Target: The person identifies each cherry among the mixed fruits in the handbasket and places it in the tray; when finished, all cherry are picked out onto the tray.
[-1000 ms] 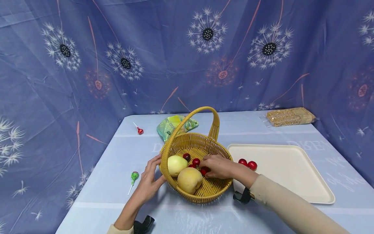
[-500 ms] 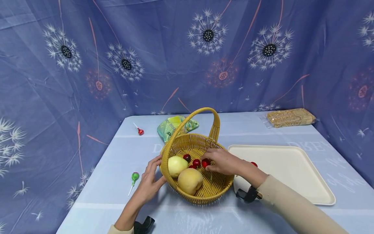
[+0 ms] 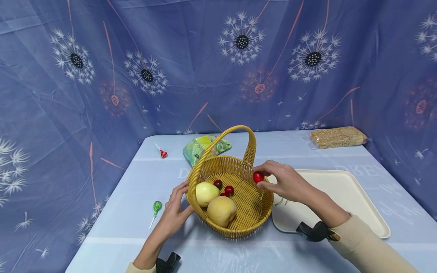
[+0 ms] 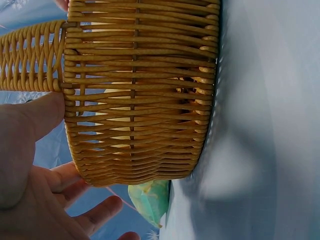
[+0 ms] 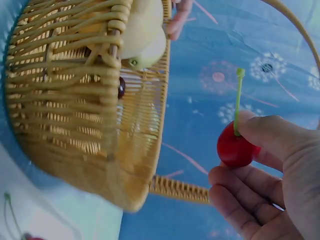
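We see our right hand (image 3: 288, 184) above the right rim of the woven basket (image 3: 235, 231), and its thumb and fingers (image 5: 245, 187) pinch a red cherry (image 3: 258, 177) with a green stem that stands up. The cherry is in the air, just over the edge of the basket, between the basket and the cream tray (image 3: 345, 189) beside it. Our left hand (image 3: 174, 212) rests against the left outside wall of the basket; in the left wrist view the fingers look relaxed and spread on the wicker, not closed around it. Inside the basket lie a pale green pear (image 3: 206, 192), a yellow peach (image 3: 222, 210) and some more cherries (image 3: 229, 189). We judge that the cherry is very light, smooth and a little slippery, and its skin is soft, so a strong squeeze can bruise it; a gentle pinch on the round body, as now, seems safer than the thin stem, which may come off. The basket is stiff and light, so it can slide if it is not steadied. On the blue cloth we also see a green lollipop (image 3: 157, 206), a red lollipop (image 3: 163, 153), a green packet (image 3: 201, 146) and a bag of grain bars (image 3: 338, 136).
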Demonstrator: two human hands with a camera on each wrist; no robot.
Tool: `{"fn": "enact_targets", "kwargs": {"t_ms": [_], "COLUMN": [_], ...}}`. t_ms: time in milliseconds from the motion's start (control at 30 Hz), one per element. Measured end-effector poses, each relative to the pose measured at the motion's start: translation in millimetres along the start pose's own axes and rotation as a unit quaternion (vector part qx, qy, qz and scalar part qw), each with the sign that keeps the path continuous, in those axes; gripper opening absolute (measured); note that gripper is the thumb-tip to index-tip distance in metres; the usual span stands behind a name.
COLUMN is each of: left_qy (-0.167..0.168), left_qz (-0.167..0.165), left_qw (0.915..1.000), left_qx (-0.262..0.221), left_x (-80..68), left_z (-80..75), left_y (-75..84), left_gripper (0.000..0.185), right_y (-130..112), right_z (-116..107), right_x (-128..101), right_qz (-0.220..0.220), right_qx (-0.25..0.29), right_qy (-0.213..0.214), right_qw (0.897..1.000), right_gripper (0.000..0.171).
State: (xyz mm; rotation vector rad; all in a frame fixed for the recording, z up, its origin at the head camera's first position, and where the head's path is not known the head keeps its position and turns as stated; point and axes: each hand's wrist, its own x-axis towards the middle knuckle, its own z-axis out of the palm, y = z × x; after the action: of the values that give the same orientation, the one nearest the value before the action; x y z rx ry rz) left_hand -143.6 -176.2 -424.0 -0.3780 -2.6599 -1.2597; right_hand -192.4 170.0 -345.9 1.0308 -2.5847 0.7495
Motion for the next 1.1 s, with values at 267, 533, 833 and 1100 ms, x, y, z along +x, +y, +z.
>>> {"fn": "enact_targets", "kwargs": {"t_ms": [267, 533, 833, 1100], "left_qy": [0.004, -0.001, 0.000, 0.004], "left_qz": [0.007, -0.002, -0.003, 0.010], "left_qw": [1.0000, 1.0000, 1.0000, 0.9999], "left_qx": [0.002, 0.003, 0.002, 0.006], "left_x": [0.3, 0.4, 0.8, 0.4], "left_z": [1.1, 0.0, -0.1, 0.4], "left_y": [-0.1, 0.2, 0.4, -0.6], "left_gripper": [0.054, 0.054, 0.054, 0.053], "right_y": [16.0, 32.1, 56.3, 69.1], "right_z": [-12.9, -9.8, 12.6, 30.3], "right_x": [-33.8, -68.9, -97.6, -110.2], "right_qz": [0.024, 0.092, 0.142, 0.196], "right_qx": [-0.029, -0.062, -0.078, -0.068], "right_qy": [0.065, 0.079, 0.065, 0.048], "right_qw": [0.997, 0.991, 0.985, 0.977], "right_gripper": [0.041, 0.037, 0.038, 0.037]}}
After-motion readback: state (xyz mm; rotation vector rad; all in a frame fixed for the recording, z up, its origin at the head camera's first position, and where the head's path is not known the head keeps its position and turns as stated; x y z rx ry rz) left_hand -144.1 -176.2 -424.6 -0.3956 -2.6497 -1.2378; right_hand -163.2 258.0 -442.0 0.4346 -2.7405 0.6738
